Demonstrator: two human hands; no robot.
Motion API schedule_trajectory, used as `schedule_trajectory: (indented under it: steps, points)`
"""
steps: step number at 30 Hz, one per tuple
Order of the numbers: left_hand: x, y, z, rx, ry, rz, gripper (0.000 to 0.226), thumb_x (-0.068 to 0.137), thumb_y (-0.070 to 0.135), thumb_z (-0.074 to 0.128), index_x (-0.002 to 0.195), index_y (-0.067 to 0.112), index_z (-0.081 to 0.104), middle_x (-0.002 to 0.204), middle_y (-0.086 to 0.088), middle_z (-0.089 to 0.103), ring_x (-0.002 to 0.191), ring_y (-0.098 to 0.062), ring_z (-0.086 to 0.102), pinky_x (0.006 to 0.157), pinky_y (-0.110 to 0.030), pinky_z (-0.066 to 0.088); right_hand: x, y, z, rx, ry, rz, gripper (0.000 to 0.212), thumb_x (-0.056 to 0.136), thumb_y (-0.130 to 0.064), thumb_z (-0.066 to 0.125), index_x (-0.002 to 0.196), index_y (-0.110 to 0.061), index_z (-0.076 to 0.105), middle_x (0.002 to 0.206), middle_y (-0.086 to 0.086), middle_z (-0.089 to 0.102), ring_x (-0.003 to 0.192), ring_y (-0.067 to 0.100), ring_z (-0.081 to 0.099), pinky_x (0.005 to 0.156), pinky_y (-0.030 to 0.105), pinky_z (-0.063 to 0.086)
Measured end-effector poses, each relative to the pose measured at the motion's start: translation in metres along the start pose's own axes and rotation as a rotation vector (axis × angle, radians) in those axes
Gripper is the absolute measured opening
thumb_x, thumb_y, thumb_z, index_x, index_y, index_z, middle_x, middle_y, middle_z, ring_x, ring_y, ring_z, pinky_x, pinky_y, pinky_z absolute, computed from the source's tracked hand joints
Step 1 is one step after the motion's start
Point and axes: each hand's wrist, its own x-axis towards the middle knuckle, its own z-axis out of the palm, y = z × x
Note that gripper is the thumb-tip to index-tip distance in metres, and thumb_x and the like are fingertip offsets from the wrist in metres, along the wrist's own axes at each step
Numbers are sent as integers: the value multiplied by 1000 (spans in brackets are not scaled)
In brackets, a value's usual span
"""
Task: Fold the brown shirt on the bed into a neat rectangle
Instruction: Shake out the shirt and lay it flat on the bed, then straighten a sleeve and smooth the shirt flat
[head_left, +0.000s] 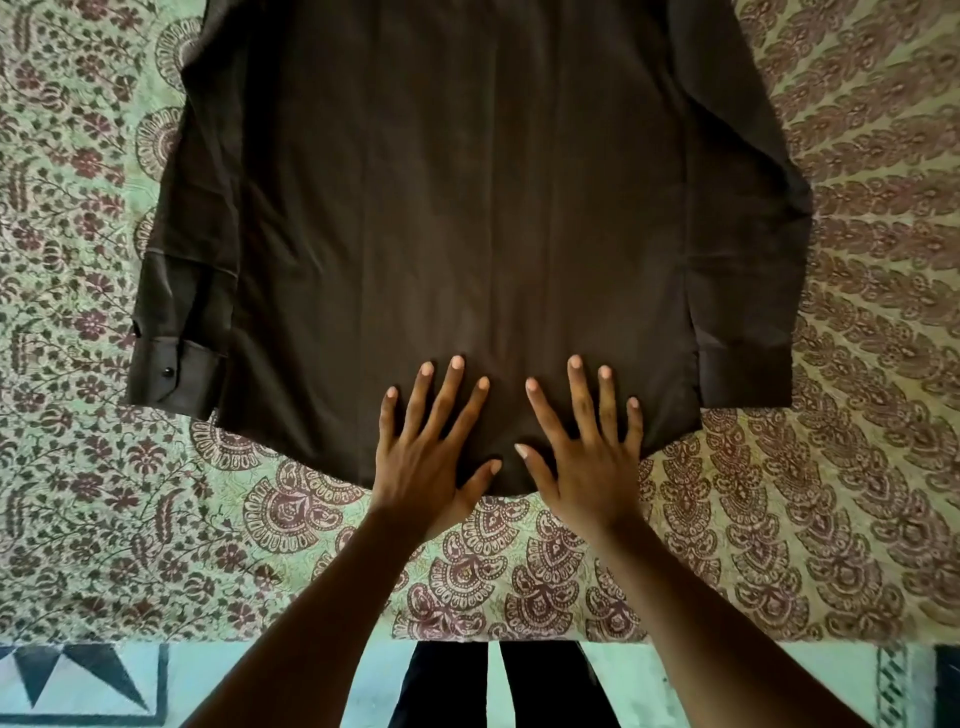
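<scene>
Pale green cotton bedspread (93, 493) printed with maroon flowers and paisley fans covers the whole bed, from the left edge of the frame to the right. Along the bottom edge a light blue floor with black triangle patterns (78, 680) shows, and my dark trouser legs (540, 675) stand at bottom centre, right against the bed's near edge.

Across the upper and middle frame lies the dark brown long-sleeved cotton shirt (467, 208), spread flat with its back panel up and its curved hem toward me. Its top runs out of the frame. One sleeve lies along the left side, ending in a buttoned cuff (176, 374) at middle left; the other sleeve (748, 260) lies along the right side. Faint vertical creases run down the middle of the cloth.

My left hand (431, 457) and my right hand (582, 457) both rest palm-down at the hem in the lower centre, fingers splayed wide and flat on the fabric, thumbs nearly meeting. Neither hand pinches or grasps anything; they only press on the shirt. The heels of both palms reach past the hem onto the bedspread.
</scene>
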Motion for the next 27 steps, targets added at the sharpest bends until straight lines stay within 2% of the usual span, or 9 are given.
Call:
schedule_trajectory:
  steps: [4,7,9,12,15,18,21,24,27]
  points:
    - [-3,4,-14,-42,-55,-34,90,89,72,44,162,37,6,172,3,-6,159,-27,0,121,-64,11,-44,17,1,32,-49,-135,64,102,-60,40,161,-43,20,173,4,4,160,31,5,119,62,22]
    - [3,9,-33,-88,-85,-46,76,93,58,48,160,30,24,171,-3,13,156,-31,19,117,-61,29,-47,27,-13,118,-82,-139,63,102,-56,43,160,-42,25,173,4,10,159,26,15,116,59,30]
    - [14,17,-49,-137,-75,-54,68,97,48,48,157,21,32,167,-6,27,150,-30,33,112,-54,40,-38,33,-31,188,-5,-76,59,102,-55,48,157,-36,36,168,5,26,150,22,36,110,54,38]
    - [41,38,-70,-166,-26,-15,62,101,48,42,155,19,34,165,-5,32,148,-27,38,111,-49,43,-10,57,-57,283,191,111,49,101,-49,53,144,-26,53,154,5,47,131,22,55,100,47,42]
    - [80,69,-82,-184,5,65,63,102,47,43,157,18,32,166,-3,29,151,-25,33,114,-49,42,26,103,-73,348,374,347,45,98,-44,56,136,-19,58,142,10,53,126,31,55,96,55,47]
    - [129,103,-85,-205,-1,115,67,101,44,50,159,18,28,168,-2,23,153,-24,27,114,-50,42,60,147,-79,395,311,687,60,95,-46,62,144,-16,46,145,16,45,132,39,46,101,62,42]
    - [180,139,-86,-224,-13,114,74,99,42,55,160,19,22,170,1,17,155,-23,22,114,-52,41,88,180,-77,516,170,877,74,89,-50,72,144,-13,40,145,20,40,132,46,44,103,67,40]
    - [221,175,-84,-227,-44,46,80,98,44,57,162,22,14,171,4,10,157,-21,15,117,-51,35,103,208,-71,772,161,801,51,84,-29,81,125,-15,55,127,14,59,115,36,61,99,63,50]
    - [252,205,-87,-299,-64,-88,79,99,46,55,162,25,12,170,3,15,156,-24,18,118,-52,31,104,240,-81,911,144,674,8,88,-12,74,95,-14,71,90,4,73,84,25,70,77,43,59]
